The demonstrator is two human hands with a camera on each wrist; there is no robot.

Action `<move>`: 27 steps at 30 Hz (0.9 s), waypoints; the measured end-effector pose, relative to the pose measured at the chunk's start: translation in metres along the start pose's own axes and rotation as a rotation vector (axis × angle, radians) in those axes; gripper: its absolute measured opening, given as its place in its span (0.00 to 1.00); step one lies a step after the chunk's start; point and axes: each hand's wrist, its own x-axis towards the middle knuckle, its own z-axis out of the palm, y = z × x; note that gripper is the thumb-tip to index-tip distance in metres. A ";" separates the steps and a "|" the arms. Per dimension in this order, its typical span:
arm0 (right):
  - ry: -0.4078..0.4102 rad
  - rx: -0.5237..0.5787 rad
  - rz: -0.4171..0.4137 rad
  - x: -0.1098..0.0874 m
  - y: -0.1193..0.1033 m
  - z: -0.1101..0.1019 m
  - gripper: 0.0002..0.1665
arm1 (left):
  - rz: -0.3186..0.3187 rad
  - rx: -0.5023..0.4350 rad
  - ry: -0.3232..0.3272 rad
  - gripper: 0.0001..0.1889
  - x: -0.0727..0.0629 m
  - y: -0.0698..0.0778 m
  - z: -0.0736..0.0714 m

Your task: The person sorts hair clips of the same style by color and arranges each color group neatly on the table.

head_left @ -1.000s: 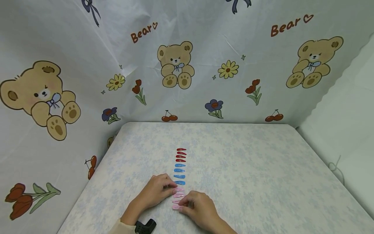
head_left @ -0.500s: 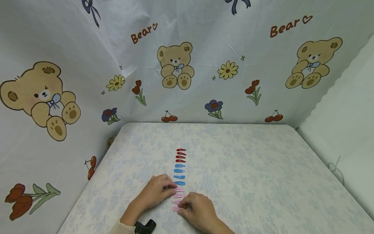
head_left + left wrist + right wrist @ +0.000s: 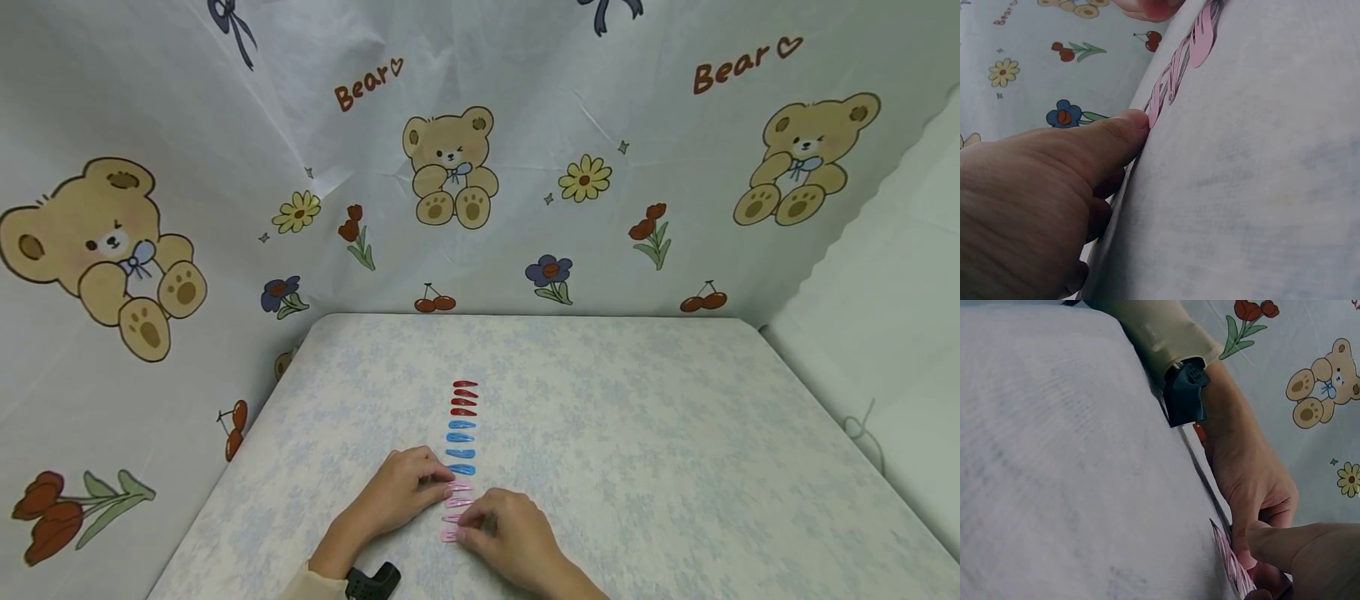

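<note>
In the head view, a column of snap hair clips runs down the table: red clips (image 3: 464, 402) at the far end, blue clips (image 3: 461, 437) in the middle, pink clips (image 3: 459, 502) nearest. My left hand (image 3: 401, 492) has thumb and forefinger around the left end of the farthest pink hair clip (image 3: 462, 486). From the right side, my right hand (image 3: 513, 533) pinches the right end of the nearest pink hair clip (image 3: 448, 537). Its fingers hide that clip's tip. In the left wrist view, the left thumb (image 3: 1125, 125) lies against a clip end.
The table (image 3: 675, 433) has a pale blue-patterned cover. A bear-print curtain (image 3: 510, 242) hangs behind it and along the left. A black wrist device (image 3: 373, 581) sits at the left cuff. A thin white cord (image 3: 862, 429) hangs at the right.
The right hand has shifted very slightly, and the nearest pink hair clip has slid a little to the left and towards me. The left hand stays in place.
</note>
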 end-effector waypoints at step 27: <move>0.549 -0.174 -0.060 0.029 0.037 -0.111 0.21 | 0.014 -0.056 0.086 0.06 -0.001 0.003 -0.010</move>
